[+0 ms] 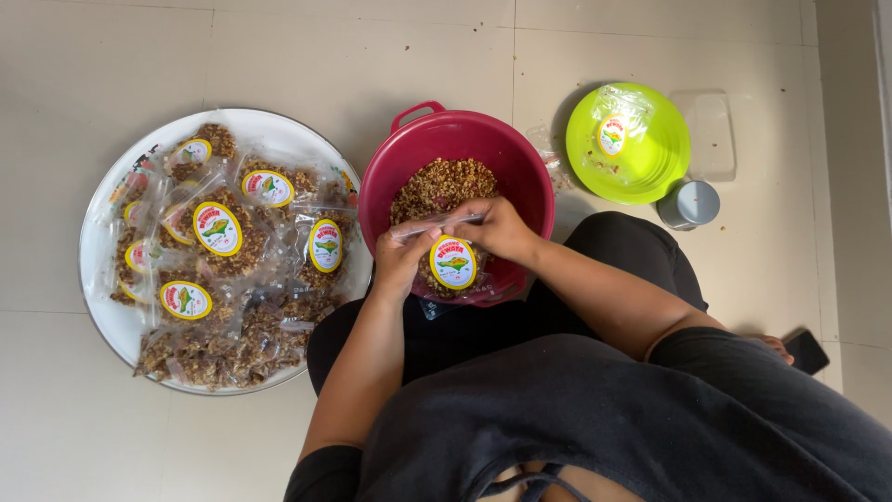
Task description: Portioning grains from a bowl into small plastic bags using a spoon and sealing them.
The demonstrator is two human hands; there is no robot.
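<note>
dark grey short-sleeved shirt, black trousers, bare forearms.

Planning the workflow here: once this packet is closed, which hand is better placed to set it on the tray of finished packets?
Probably the left hand: it grips the packet on the side nearer the tray; the right hand would cross over.

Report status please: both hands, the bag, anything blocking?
Left hand and right hand each pinch the top of a clear labelled bag. Bag sits over the red tub of snack mix. Nothing blocking.
</note>
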